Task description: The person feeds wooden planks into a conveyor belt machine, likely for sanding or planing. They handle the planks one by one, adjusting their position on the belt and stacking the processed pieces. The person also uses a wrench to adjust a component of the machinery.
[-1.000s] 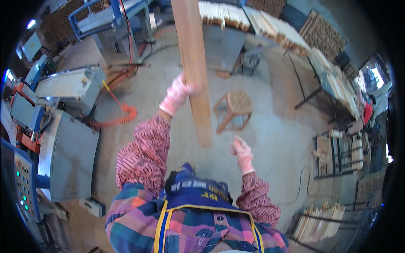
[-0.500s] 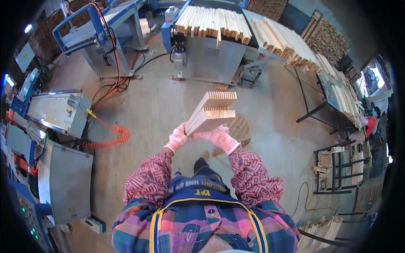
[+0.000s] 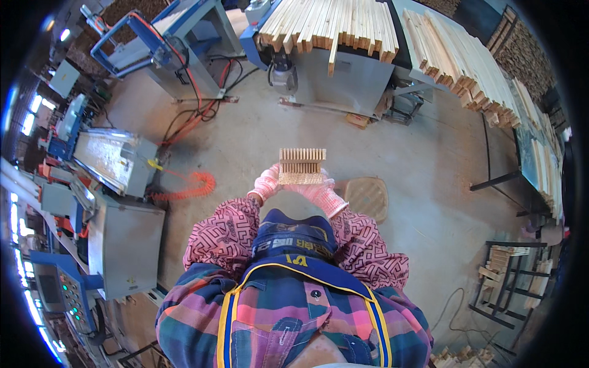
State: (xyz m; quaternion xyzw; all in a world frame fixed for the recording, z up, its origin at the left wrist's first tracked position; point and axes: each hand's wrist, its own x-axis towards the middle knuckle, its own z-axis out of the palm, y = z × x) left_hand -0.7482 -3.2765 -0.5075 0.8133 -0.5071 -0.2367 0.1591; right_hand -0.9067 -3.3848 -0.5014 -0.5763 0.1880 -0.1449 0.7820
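A stack of wooden strips (image 3: 303,167) with toothed, comb-like ends is held in front of my body. My left hand (image 3: 268,183), in a pink and white knitted glove, grips the stack's left side. Around its right and lower side is my right hand (image 3: 320,193), gloved the same way. The fingers of both hands are partly hidden behind the wood. The toothed ends point up toward me, so the length of the strips hardly shows.
A round-cornered stool (image 3: 367,197) stands close on my right. Ahead, a machine table carries rows of light wooden strips (image 3: 331,27). More strips (image 3: 457,55) lie to its right. At left are a grey cabinet (image 3: 132,248) and a coiled orange hose (image 3: 199,184).
The stack has tipped from slanting away to end-on toward me, and moved slightly left in view. Both hands keep hold. The surroundings have shifted right in view.
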